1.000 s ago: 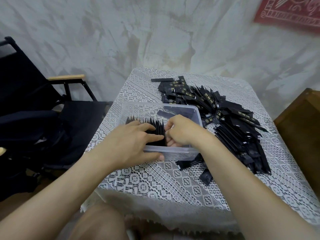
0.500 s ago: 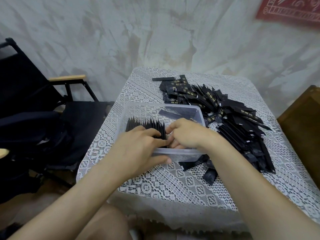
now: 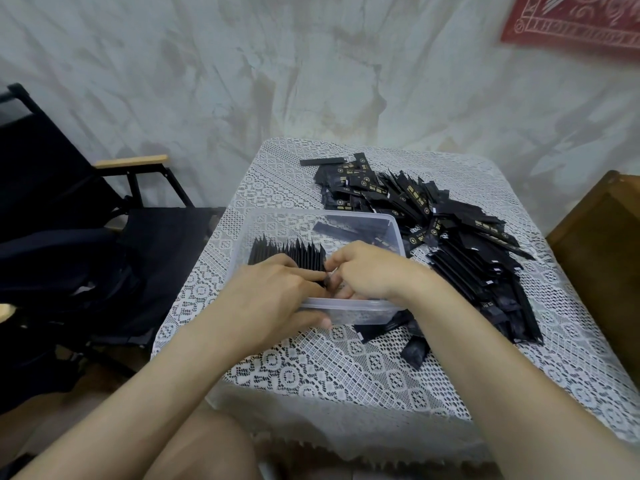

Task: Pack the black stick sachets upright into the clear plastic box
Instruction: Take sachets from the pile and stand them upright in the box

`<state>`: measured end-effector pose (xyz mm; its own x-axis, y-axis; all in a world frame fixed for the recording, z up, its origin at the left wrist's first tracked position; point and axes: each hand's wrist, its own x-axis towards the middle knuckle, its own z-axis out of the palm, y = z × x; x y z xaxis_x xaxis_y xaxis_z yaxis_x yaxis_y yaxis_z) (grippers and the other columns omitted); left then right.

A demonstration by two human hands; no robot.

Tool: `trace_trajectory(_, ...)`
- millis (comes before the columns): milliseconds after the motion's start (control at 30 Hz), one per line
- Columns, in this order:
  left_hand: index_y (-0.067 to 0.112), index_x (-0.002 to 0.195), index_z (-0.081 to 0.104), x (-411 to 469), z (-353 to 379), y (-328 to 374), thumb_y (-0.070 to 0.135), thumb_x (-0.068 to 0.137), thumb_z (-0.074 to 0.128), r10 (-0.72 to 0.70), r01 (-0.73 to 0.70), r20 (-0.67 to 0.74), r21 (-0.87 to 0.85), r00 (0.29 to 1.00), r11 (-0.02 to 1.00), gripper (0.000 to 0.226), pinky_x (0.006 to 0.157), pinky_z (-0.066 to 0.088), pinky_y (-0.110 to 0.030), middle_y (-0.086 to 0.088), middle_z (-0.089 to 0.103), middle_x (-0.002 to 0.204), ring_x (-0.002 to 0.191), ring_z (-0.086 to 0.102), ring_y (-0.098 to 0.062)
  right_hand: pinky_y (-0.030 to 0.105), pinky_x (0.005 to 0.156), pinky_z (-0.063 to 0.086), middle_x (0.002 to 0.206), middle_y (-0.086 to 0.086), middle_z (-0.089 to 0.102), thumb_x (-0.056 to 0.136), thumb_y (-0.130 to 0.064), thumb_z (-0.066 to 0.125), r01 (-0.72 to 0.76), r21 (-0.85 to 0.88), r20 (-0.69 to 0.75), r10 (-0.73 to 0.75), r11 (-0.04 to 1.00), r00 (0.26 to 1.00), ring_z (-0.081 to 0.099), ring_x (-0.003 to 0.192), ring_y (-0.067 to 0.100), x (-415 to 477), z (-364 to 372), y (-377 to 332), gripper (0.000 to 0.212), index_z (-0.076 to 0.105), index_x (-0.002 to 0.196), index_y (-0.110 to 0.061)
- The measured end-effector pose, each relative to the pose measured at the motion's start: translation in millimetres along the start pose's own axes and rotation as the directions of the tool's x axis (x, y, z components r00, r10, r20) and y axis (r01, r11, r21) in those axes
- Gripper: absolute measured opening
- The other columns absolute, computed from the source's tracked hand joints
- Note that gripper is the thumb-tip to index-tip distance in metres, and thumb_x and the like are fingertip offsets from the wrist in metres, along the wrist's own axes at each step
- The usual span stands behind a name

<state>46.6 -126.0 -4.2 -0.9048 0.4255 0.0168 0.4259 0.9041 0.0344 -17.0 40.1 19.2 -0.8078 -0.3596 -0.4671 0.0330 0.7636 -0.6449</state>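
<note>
We are counting one clear plastic box point(image 3: 394, 233) on the lace-covered table point(image 3: 311, 368). Our left hand point(image 3: 273, 299) is gripping its near wall, thumb outside; our right hand point(image 3: 367, 271) is curling inside against the upright row of black stick sachets point(image 3: 291, 252), grasp unclear. The loose sachet pile point(image 3: 460, 244), too many to count, is crowding the box's right side; one black folding chair point(image 3: 104, 237) is standing left.

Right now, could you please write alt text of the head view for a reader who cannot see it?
Two bare hands, left and right, meet inside a clear box on a lace-covered table, pressing a row of upright black sachets. A big loose pile of the same sachets lies on the table to the right, and a black chair stands at left.
</note>
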Motion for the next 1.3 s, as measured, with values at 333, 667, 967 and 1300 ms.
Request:
trace_trajectory(333, 0.047, 0.125, 0.061, 3.7, -4.8, -0.2, 0.075, 0.090, 0.040, 0.033, -0.037, 0.078, 0.044, 0.996, 0.998, 0.050, 0.073, 0.046, -0.026, 0.034, 0.044, 0.145, 0.121, 0.042, -0.008, 0.036, 0.082, 0.062, 0.096, 0.007, 0.072, 0.102, 0.001, 0.032, -0.033, 0.110, 0.012, 0.032, 0.993, 0.999, 0.073, 0.082, 0.022, 5.6, -0.8, 3.8, 0.034, 0.056, 0.118, -0.016)
trace_trajectory(667, 0.045, 0.122, 0.063, 4.6, -8.6, -2.6, 0.072, 0.093, 0.037, 0.074, -0.079, 0.113, 0.043, 0.991, 0.996, 0.048, 0.068, 0.033, -0.022, 0.035, 0.055, 0.130, 0.115, 0.041, -0.006, 0.042, 0.092, 0.059, 0.104, 0.012, 0.072, 0.100, 0.003, 0.034, -0.021, 0.027, 0.008, 0.021, 0.999, 1.000, 0.073, 0.093, 0.028, -1.7, -2.5, -0.6, 0.040, 0.060, 0.124, -0.014)
trace_trajectory(967, 0.049, 0.129, 0.061, 5.2, -7.7, 0.1, 0.073, 0.093, 0.036, 0.024, -0.029, 0.135, 0.035, 0.991, 0.999, 0.050, 0.075, 0.033, -0.022, 0.032, 0.046, 0.145, 0.125, 0.038, -0.007, 0.047, 0.093, 0.057, 0.121, 0.005, 0.070, 0.098, -0.008, 0.039, 0.149, -0.162, -0.243, -0.186, 0.975, 0.952, 0.071, 0.101, 0.025, -15.7, -15.4, 6.4, 0.042, 0.066, 0.128, -0.022)
trace_trajectory(1300, 0.047, 0.117, 0.067, -1.1, -3.0, 6.5, 0.089, 0.082, 0.002, -0.029, 0.029, 0.029, -0.013, 0.999, 0.999, 0.085, 0.074, 0.039, -0.023, 0.035, 0.051, 0.138, 0.124, 0.039, -0.002, 0.046, 0.077, 0.061, 0.079, -0.006, 0.072, 0.097, -0.033, 0.053, 0.065, 0.088, -0.671, 0.011, 0.994, 0.742, 0.072, 0.081, 0.024, -56.7, -68.3, 118.0, 0.017, 0.069, 0.093, -0.035)
